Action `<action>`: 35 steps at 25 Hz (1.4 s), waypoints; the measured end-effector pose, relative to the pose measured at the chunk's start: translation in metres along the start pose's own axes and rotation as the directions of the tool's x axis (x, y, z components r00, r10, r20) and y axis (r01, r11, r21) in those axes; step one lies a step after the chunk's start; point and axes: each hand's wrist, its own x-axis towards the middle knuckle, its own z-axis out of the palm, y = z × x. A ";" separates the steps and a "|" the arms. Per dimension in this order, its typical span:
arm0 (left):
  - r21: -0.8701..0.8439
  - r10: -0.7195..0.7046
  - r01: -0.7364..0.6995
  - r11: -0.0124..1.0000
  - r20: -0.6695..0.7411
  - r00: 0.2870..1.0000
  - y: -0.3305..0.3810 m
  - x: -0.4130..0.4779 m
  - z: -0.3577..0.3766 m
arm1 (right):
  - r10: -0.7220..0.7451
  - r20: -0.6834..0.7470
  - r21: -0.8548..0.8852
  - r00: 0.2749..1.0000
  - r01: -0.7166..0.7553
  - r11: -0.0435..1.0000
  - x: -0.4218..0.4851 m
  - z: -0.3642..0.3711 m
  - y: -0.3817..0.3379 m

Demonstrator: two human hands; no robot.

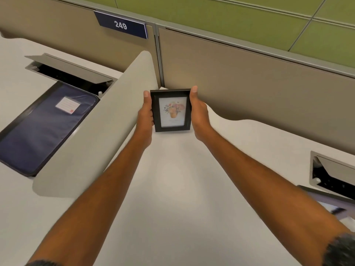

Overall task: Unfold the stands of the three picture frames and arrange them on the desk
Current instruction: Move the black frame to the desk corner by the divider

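Two hands hold a small black picture frame between them at the far corner of the white desk, where a low beige side divider meets the tan back partition. The left hand grips the frame's left edge, thumb lying up along the front border and the other fingers tucked behind it, out of sight. The right hand lies flat against the right edge, fingers pressed together and pointing away from the camera, thumb tip at the upper right corner. The frame stands upright or close to it, face toward the camera, showing a print of flowers in an orange pot (its back and stand are hidden, so I cannot tell whether the stand is folded out). Its bottom edge is at or just above the desktop; contact is not clear.

Beyond the divider, on the neighbouring desk, lies a dark blue zip folder with a pale label, just beside an open cable hatch. A blue plate reading 249 hangs on the partition above. At the right edge sit a second cable hatch and, nearer the camera, a dark flat object, partly cut off and blurred
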 end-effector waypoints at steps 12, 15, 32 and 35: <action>0.008 -0.020 0.020 1.000 0.041 0.999 0.015 0.100 -0.002 | 0.061 0.050 -0.007 0.997 -0.061 0.998 0.108 0.036 -0.025; 0.005 -0.013 0.013 1.000 0.033 0.999 0.015 0.110 -0.004 | 0.049 0.081 -0.003 0.995 -0.049 0.999 0.121 0.042 -0.026; -0.014 -0.014 0.013 1.000 -0.077 0.997 -0.011 0.102 -0.003 | 0.005 -0.003 -0.104 1.000 -0.006 0.995 0.111 0.025 -0.014; -0.027 -0.090 0.087 0.996 -0.144 0.985 -0.015 0.077 -0.008 | 0.008 -0.041 -0.087 0.999 -0.012 0.996 0.091 0.006 -0.010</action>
